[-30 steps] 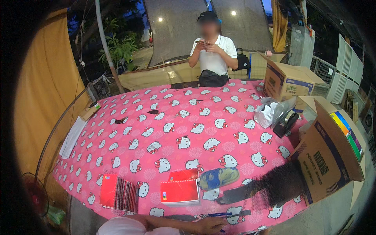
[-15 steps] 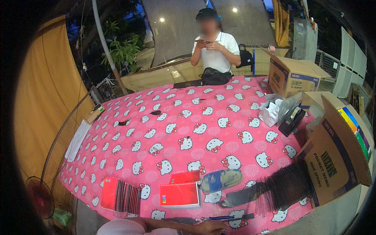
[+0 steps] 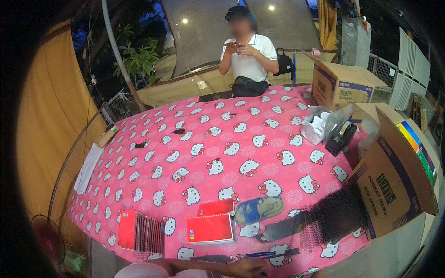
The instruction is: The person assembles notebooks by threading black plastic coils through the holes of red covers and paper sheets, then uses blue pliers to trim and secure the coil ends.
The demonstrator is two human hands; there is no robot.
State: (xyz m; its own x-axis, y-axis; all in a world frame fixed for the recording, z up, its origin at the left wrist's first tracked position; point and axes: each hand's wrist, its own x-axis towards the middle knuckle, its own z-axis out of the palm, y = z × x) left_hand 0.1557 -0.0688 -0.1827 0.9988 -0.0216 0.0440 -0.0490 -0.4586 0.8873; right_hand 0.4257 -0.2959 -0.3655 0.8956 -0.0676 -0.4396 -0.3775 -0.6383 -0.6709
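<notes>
Along the lower edge my left forearm lies across the table's front, and my left hand (image 3: 246, 267) has its fingers curled closed. A small blue bit shows by the fingertips, but what they hold is hidden. Just beyond the hand is a long tool with blue handles (image 3: 259, 255), perhaps pliers. Red spiral notebooks (image 3: 211, 228) lie in a small stack ahead of it, and a row of more red notebooks (image 3: 127, 230) with dark coils leans to the left. A blue and tan slipper-shaped piece (image 3: 258, 209) rests beside the stack. My right hand is out of view.
Black spiral coils (image 3: 333, 215) spill from an open cardboard box (image 3: 387, 185) on the right. Farther back are a tape dispenser (image 3: 341, 139), a plastic bag (image 3: 317, 127) and another box (image 3: 345, 85). A person (image 3: 250, 55) sits across the pink patterned tablecloth (image 3: 208, 180), hands raised.
The view has shifted slightly, so the scene sits a little farther left and higher. My left hand stays by the blue-handled tool. The person opposite has tilted their raised hands a little.
</notes>
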